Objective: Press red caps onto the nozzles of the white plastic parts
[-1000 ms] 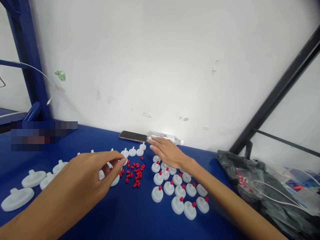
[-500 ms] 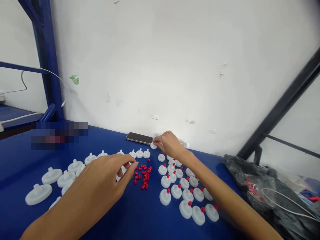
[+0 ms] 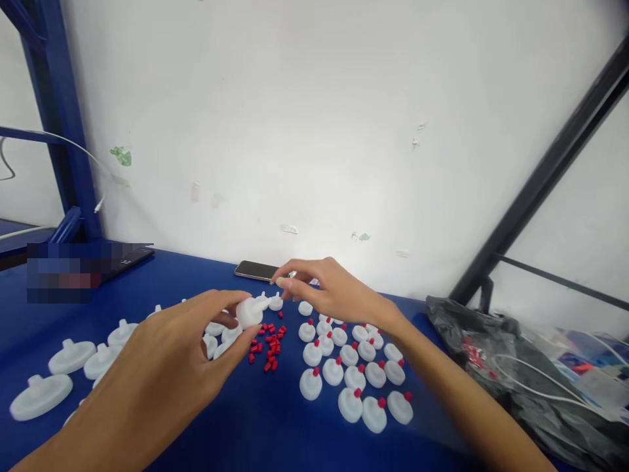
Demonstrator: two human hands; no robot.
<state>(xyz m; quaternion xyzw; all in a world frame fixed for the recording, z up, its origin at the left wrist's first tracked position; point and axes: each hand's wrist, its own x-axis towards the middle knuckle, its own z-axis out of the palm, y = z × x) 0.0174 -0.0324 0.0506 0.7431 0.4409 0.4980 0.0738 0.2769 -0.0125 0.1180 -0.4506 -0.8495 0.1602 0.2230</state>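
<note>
My left hand (image 3: 177, 347) grips a white plastic disc (image 3: 249, 313) between thumb and fingers, lifted just above the blue table (image 3: 255, 419). My right hand (image 3: 334, 292) hovers over the far end of the capped discs, fingers spread and extended toward the left, holding nothing I can see. A small heap of red caps (image 3: 268, 339) lies between the hands. To the right sit several white discs fitted with red caps (image 3: 351, 370). To the left lie several uncapped white discs (image 3: 73, 357).
A dark phone (image 3: 255, 270) lies by the white wall, with a clear bottle mostly hidden behind my right hand. A black plastic bag (image 3: 511, 373) with cables and red caps sits at the right. A blue rack post (image 3: 59, 131) stands at the left, a dark diagonal bar (image 3: 540, 177) at the right.
My left hand has picked up a white disc from the row. My right hand left the disc it set down near the bottle and swung left with fingers opening.
</note>
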